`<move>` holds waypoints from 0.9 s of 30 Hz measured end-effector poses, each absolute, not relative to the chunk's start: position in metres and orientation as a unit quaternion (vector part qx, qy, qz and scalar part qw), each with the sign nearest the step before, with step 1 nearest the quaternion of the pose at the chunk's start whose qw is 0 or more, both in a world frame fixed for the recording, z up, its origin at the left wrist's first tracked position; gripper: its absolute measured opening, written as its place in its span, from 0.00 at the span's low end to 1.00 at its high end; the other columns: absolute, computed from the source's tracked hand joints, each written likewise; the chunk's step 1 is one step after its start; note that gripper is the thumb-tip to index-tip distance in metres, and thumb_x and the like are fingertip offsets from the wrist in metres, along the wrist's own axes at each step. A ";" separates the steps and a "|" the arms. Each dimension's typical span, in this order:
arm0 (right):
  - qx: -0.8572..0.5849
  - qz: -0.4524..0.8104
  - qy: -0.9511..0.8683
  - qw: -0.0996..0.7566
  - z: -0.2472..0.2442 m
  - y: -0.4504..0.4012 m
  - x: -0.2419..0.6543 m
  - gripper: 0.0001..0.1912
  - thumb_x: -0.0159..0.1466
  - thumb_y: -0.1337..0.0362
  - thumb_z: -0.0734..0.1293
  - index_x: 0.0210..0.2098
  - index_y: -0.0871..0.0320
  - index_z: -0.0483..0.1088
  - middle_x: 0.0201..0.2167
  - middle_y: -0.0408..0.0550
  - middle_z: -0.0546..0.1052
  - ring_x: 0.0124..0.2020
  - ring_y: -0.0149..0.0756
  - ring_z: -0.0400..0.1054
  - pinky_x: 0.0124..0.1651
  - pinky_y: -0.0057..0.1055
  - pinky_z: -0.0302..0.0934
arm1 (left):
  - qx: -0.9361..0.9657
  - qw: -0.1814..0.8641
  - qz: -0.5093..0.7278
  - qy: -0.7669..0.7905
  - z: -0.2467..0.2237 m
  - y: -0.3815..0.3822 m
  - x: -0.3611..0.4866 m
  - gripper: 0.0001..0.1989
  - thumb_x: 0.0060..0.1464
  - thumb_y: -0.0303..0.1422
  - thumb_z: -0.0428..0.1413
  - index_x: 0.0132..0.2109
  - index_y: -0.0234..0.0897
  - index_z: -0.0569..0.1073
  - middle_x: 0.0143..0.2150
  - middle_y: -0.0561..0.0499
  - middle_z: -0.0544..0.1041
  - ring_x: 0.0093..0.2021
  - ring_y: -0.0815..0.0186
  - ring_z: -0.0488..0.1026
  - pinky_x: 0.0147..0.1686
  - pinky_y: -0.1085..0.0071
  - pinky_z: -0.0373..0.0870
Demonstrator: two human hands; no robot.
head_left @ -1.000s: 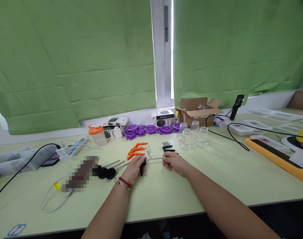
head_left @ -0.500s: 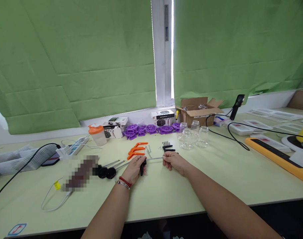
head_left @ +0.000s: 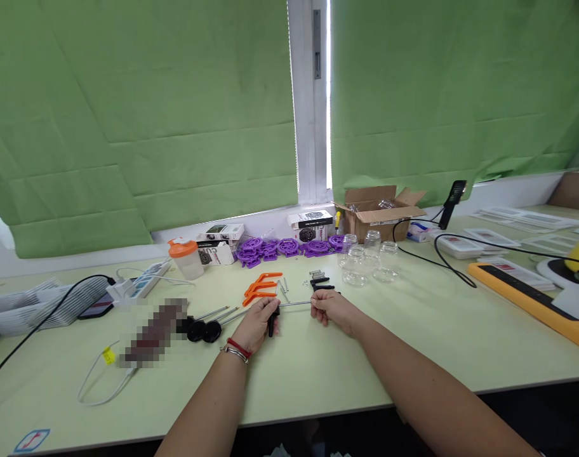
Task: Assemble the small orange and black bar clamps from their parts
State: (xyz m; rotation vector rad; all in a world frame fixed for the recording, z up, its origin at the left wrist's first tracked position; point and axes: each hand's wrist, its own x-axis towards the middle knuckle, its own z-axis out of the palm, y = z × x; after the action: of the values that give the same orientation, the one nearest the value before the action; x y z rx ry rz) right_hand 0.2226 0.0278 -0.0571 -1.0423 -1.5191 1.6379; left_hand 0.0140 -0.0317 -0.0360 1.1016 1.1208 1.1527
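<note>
Tabletop (head_left: 346, 374) of pale yellow-green runs beneath green fabric-like blinds (head_left: 199, 114), which hang either side of a white window frame (head_left: 308, 127). Over its middle, the left hand (head_left: 257, 322) has its fingers closed on a black plastic-looking piece (head_left: 271, 322). The right hand (head_left: 328, 307) pinches a thin silver metal rod (head_left: 295, 303) between thumb and fingertips; the rod spans the gap between both hands. Its join with the black piece is too small to tell. Beyond the hands lie orange plastic-looking frames (head_left: 258, 293). Farther back, near the wall, are purple openwork rings (head_left: 288, 246), four clear transparent jars (head_left: 355, 270) and an open brown cardboard box (head_left: 378, 218). A yellow-orange elongated bar (head_left: 522, 301) occupies the right side.
</note>
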 end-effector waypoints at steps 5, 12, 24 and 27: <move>-0.395 0.626 -0.584 0.333 -0.059 0.029 0.223 0.08 0.57 0.64 0.62 0.23 0.60 0.63 0.21 0.44 0.71 0.17 0.24 0.59 0.18 0.23 0.54 | 0.470 0.563 0.489 0.473 -0.038 -0.031 0.013 0.15 0.50 0.43 0.54 0.38 0.36 0.65 0.30 0.55 0.64 0.23 0.74 0.61 0.17 0.75 0.61; -0.391 0.627 -0.587 0.331 -0.060 0.029 0.223 0.08 0.57 0.63 0.62 0.23 0.60 0.63 0.21 0.44 0.71 0.17 0.25 0.60 0.18 0.23 0.55 | 0.470 0.559 0.487 0.478 -0.038 -0.031 0.013 0.15 0.49 0.43 0.54 0.38 0.36 0.65 0.30 0.55 0.64 0.22 0.75 0.62 0.17 0.76 0.61; -0.395 0.623 -0.591 0.328 -0.057 0.028 0.223 0.08 0.57 0.63 0.62 0.24 0.60 0.63 0.21 0.44 0.71 0.18 0.24 0.59 0.18 0.22 0.55 | 0.465 0.562 0.487 0.480 -0.038 -0.031 0.013 0.16 0.48 0.44 0.55 0.38 0.36 0.66 0.29 0.55 0.64 0.22 0.74 0.62 0.18 0.76 0.62; -0.395 0.623 -0.590 0.328 -0.059 0.029 0.223 0.08 0.57 0.63 0.62 0.24 0.60 0.63 0.21 0.44 0.71 0.18 0.24 0.60 0.18 0.22 0.55 | 0.465 0.561 0.484 0.484 -0.037 -0.031 0.013 0.16 0.48 0.44 0.55 0.38 0.37 0.66 0.30 0.54 0.64 0.23 0.74 0.62 0.18 0.76 0.62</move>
State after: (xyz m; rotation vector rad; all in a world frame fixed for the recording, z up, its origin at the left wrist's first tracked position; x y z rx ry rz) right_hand 0.2228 0.0291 -0.0586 -1.0337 -1.5447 1.6304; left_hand 0.0131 -0.0312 -0.0371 1.0959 1.1417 1.1417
